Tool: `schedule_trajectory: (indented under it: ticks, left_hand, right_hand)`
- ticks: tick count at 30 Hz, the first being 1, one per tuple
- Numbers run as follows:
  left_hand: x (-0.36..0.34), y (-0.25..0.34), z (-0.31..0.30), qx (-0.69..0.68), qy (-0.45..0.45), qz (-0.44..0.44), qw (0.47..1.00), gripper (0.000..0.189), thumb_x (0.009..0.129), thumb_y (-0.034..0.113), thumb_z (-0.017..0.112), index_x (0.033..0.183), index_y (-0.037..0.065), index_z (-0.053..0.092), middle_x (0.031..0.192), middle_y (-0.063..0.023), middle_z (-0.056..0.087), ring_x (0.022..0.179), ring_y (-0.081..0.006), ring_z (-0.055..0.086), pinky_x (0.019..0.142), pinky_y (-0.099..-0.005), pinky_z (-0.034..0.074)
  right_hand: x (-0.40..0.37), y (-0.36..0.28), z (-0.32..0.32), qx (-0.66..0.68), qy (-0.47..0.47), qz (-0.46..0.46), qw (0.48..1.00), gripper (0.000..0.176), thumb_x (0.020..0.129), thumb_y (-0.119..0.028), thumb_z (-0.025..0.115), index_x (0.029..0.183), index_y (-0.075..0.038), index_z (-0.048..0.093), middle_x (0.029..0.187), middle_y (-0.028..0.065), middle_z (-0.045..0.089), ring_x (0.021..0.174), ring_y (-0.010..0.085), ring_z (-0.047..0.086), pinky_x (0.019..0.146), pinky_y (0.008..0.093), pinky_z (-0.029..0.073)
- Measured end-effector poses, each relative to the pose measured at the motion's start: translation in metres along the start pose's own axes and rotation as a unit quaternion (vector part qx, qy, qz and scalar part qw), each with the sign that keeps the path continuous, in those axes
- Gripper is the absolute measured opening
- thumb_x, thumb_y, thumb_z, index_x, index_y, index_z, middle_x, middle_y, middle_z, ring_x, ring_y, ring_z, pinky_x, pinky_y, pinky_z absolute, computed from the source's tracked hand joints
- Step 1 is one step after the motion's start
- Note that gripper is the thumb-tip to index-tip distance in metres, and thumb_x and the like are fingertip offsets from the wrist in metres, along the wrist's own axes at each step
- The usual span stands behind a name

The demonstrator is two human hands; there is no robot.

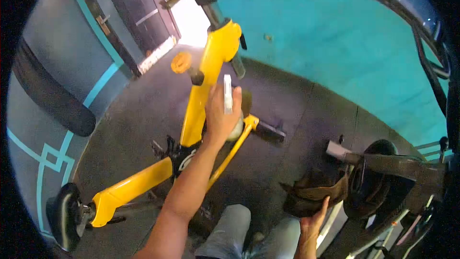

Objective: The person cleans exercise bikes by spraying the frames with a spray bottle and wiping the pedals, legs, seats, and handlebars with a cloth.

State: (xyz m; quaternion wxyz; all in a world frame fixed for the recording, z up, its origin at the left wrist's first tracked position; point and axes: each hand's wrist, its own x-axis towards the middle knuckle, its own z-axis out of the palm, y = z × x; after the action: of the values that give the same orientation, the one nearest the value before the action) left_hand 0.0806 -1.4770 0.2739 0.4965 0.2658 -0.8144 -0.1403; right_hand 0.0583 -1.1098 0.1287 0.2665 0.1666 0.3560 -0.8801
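My left hand [221, 117] is closed around a small white object [227, 94], held upright in front of the yellow frame of an exercise bike [200, 91]. What the white object is, I cannot make out. Lower right, my right hand [314, 223] has its fingers stretched, the index finger pointing up against a dark brown bag or cloth [316, 192]. Its other fingers are partly hidden, and it does not visibly grip anything.
The bike's black saddle [64, 217] is at the lower left, its handlebar at the top. Black gym equipment [383, 182] stands at the right. A teal wall [326, 33] rises behind, and a dark door [136, 9] is at the upper left.
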Motion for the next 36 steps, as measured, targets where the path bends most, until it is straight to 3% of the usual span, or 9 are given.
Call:
schedule_trajectory:
  ticks: [8, 10, 12, 15, 18, 20, 29, 32, 36]
  left_hand:
    - [-0.020, -0.014, 0.001, -0.025, -0.034, 0.003, 0.999, 0.037, 0.088, 0.034, 0.059, 0.097, -0.002, 0.059, 0.089, -0.0229, 0.060, 0.088, -0.0424, 0.056, 0.078, -0.0476, 0.043]
    - [-0.015, -0.015, 0.004, -0.059, 0.016, 0.007, 0.998, 0.033, 0.087, 0.030, 0.061, 0.079, -0.001, 0.053, 0.076, -0.0194, 0.051, 0.072, -0.0395, 0.052, 0.065, -0.0471, 0.041]
    - [-0.004, -0.030, 0.018, -0.084, 0.036, 0.014, 0.996, 0.032, 0.087, 0.032, 0.062, 0.083, 0.000, 0.056, 0.078, -0.0193, 0.054, 0.075, -0.0382, 0.055, 0.066, -0.0445, 0.043]
    - [0.012, -0.039, 0.023, -0.106, -0.002, -0.019, 0.994, 0.026, 0.085, 0.029, 0.063, 0.085, 0.003, 0.059, 0.078, -0.0171, 0.057, 0.078, -0.0361, 0.057, 0.065, -0.0443, 0.044]
    - [0.028, -0.030, 0.023, -0.130, -0.055, -0.096, 0.985, 0.026, 0.085, 0.028, 0.064, 0.086, 0.002, 0.058, 0.077, -0.0155, 0.056, 0.075, -0.0337, 0.057, 0.064, -0.0435, 0.045]
    - [0.049, -0.014, 0.020, -0.021, -0.046, 0.010, 0.999, 0.028, 0.084, 0.027, 0.065, 0.088, 0.000, 0.057, 0.080, -0.0140, 0.056, 0.075, -0.0328, 0.057, 0.065, -0.0423, 0.046]
    - [0.097, -0.012, 0.034, 0.042, -0.002, -0.086, 0.995, 0.030, 0.079, 0.021, 0.069, 0.096, -0.001, 0.056, 0.087, -0.0162, 0.055, 0.082, -0.0363, 0.057, 0.070, -0.0435, 0.047]
    - [0.089, -0.019, 0.036, 0.038, -0.013, -0.063, 0.997, 0.035, 0.082, 0.025, 0.067, 0.100, -0.003, 0.056, 0.089, -0.0154, 0.055, 0.082, -0.0325, 0.059, 0.069, -0.0411, 0.048]
    - [0.081, -0.028, 0.043, 0.082, 0.011, -0.025, 0.996, 0.037, 0.082, 0.026, 0.067, 0.106, -0.001, 0.057, 0.090, -0.0161, 0.056, 0.084, -0.0341, 0.059, 0.070, -0.0415, 0.049]
  right_hand:
    - [0.074, 0.012, -0.038, 0.068, -0.128, -0.066, 0.987, 0.060, 0.086, -0.048, 0.059, 0.132, -0.010, 0.048, 0.133, 0.0086, 0.050, 0.119, 0.0314, 0.048, 0.099, 0.0488, 0.039]
    - [0.080, 0.016, -0.034, 0.065, -0.095, -0.052, 0.992, 0.058, 0.089, -0.049, 0.053, 0.132, -0.010, 0.047, 0.133, 0.0084, 0.051, 0.117, 0.0312, 0.050, 0.100, 0.0515, 0.038]
    - [0.071, 0.008, -0.014, -0.057, 0.013, 0.039, 0.998, 0.063, 0.093, -0.049, 0.048, 0.140, -0.007, 0.039, 0.137, 0.0162, 0.046, 0.112, 0.0221, 0.057, 0.096, 0.0375, 0.045]
    - [0.162, 0.036, -0.055, -0.188, -0.154, -0.014, 0.970, 0.064, 0.094, -0.046, 0.049, 0.139, -0.002, 0.037, 0.137, 0.0133, 0.046, 0.114, 0.0252, 0.054, 0.099, 0.0366, 0.043]
    - [0.150, 0.013, 0.098, -0.293, 0.005, 0.114, 0.949, 0.061, 0.094, -0.045, 0.048, 0.140, -0.006, 0.037, 0.139, 0.0111, 0.044, 0.120, 0.0259, 0.047, 0.102, 0.0368, 0.038]
    - [0.148, 0.001, 0.145, -0.351, 0.091, 0.174, 0.916, 0.060, 0.094, -0.044, 0.047, 0.141, -0.007, 0.038, 0.140, 0.0099, 0.043, 0.124, 0.0262, 0.044, 0.104, 0.0369, 0.035]
    - [0.227, -0.020, 0.190, -0.158, -0.010, 0.128, 0.979, 0.055, 0.096, -0.039, 0.046, 0.139, -0.006, 0.040, 0.131, 0.0114, 0.050, 0.116, 0.0295, 0.049, 0.100, 0.0426, 0.038]
    - [0.254, -0.015, 0.163, -0.375, 0.012, 0.084, 0.923, 0.055, 0.096, -0.038, 0.048, 0.140, -0.008, 0.039, 0.137, 0.0141, 0.045, 0.123, 0.0318, 0.045, 0.105, 0.0427, 0.036]
    - [0.309, 0.018, 0.123, -0.123, -0.192, 0.202, 0.952, 0.062, 0.090, -0.040, 0.057, 0.144, -0.018, 0.034, 0.139, 0.0092, 0.044, 0.120, 0.0196, 0.047, 0.103, 0.0402, 0.038]
